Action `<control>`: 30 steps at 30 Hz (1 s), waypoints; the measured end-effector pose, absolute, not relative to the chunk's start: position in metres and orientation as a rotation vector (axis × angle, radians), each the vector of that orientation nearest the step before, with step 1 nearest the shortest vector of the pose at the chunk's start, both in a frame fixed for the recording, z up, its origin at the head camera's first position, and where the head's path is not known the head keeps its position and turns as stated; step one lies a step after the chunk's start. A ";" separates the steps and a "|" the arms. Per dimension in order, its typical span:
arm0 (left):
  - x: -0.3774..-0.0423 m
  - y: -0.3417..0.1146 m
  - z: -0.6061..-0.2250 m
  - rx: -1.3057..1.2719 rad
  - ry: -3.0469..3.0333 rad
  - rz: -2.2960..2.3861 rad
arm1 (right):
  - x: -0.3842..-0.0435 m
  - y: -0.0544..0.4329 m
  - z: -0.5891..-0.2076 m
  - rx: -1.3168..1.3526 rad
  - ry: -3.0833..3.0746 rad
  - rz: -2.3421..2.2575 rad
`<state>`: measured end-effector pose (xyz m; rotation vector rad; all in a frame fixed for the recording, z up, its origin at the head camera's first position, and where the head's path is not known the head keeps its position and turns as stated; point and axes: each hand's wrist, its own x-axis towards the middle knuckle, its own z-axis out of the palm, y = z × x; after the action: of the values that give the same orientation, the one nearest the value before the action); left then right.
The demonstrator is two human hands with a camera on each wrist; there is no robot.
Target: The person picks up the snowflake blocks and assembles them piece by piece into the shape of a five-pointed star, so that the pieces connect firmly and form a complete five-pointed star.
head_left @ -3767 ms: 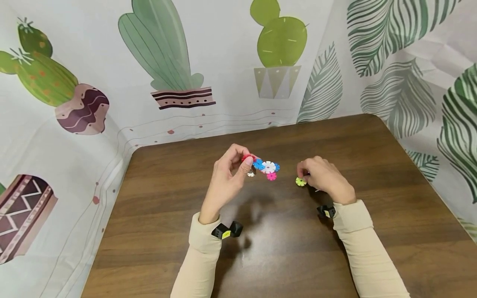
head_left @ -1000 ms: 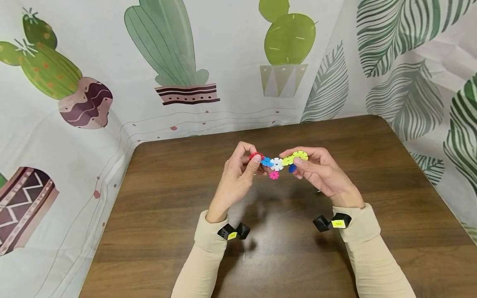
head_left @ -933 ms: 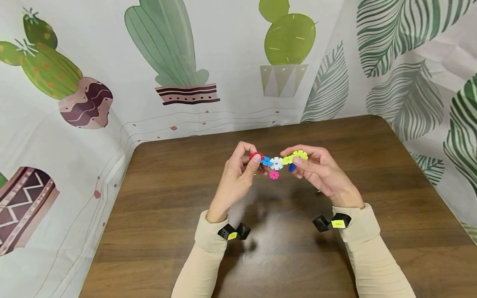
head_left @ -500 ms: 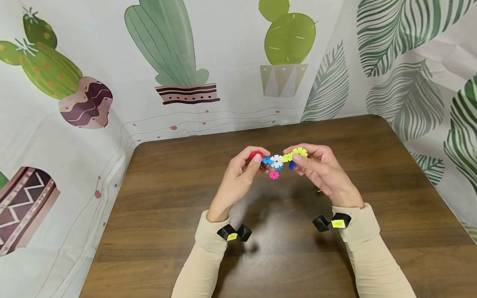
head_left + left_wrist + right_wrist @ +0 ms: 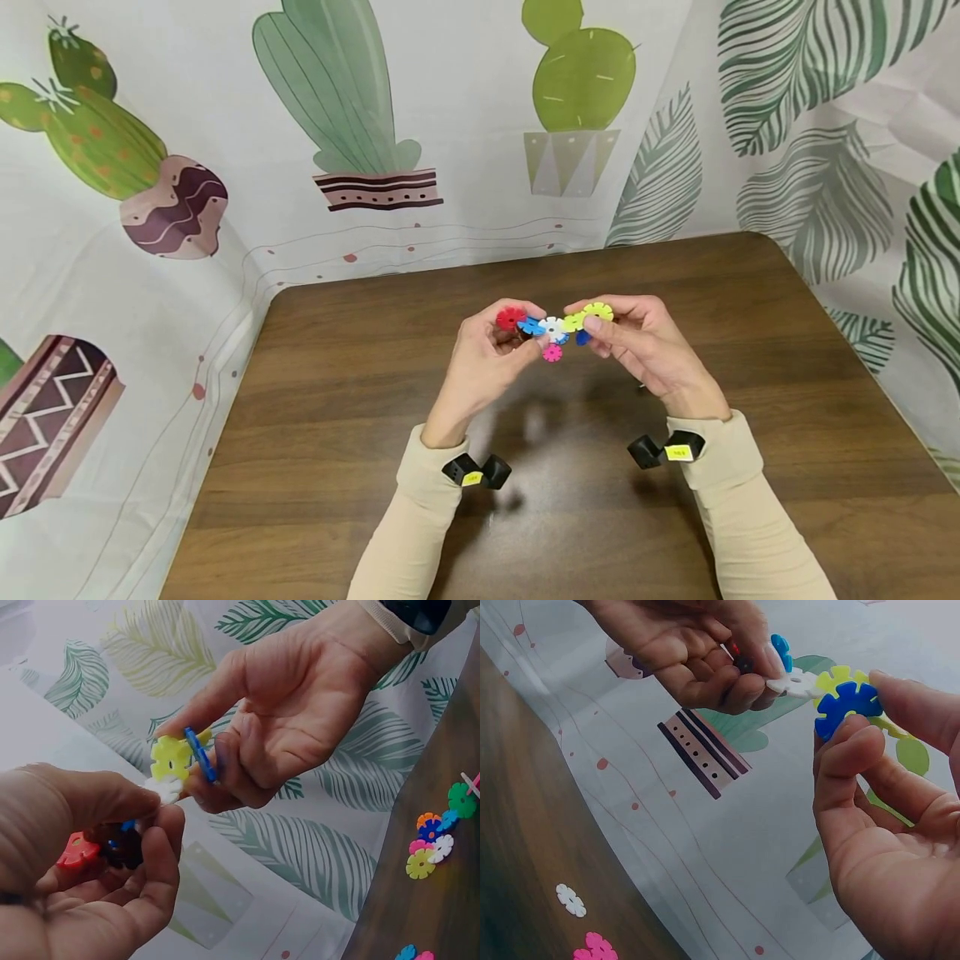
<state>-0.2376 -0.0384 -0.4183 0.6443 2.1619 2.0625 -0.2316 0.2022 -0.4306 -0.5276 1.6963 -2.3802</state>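
While the left hand (image 5: pixel 483 354) and right hand (image 5: pixel 654 346) are pinching a multicoloured plastic-disc chain (image 5: pixel 551 327), I'm worrying. Between grips, twisting could be unlinking it.

Printed on a wrinkled white backdrop (image 5: pixel 472 142), from left in the head view: an orange-flecked green cactus (image 5: pixel 101 150) in a rounded pot (image 5: pixel 174 208) with wavy purple bands, above a zigzag-patterned pot (image 5: pixel 52 425); near center, a tall gray-green cactus (image 5: pixel 330 83) in a striped pot (image 5: pixel 378 191); next, a lime-green cactus (image 5: pixel 583 79) in a triangle-patterned pot (image 5: pixel 572 164); at right, large striped leaves (image 5: pixel 787 62) in green and gray. Trailing lower down: thin wavy lines and reddish spots (image 5: pixel 349 258). Spread out in front: a dark brown wood-grain table (image 5: pixel 315 417) with rounded far corners, shiny toward the near side.
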 end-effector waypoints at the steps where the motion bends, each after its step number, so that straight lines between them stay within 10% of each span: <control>1: -0.237 -0.038 -0.419 0.644 2.160 2.077 | -0.232 0.202 -0.431 -0.533 1.695 -2.383; 30: -0.241 -0.042 -0.422 0.622 2.274 1.926 | -0.224 0.201 -0.422 -0.444 2.018 -2.403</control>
<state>-0.2405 -0.0420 -0.4218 0.6221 2.2738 1.9261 -0.2243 0.2012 -0.4216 -0.4439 2.0182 -2.4029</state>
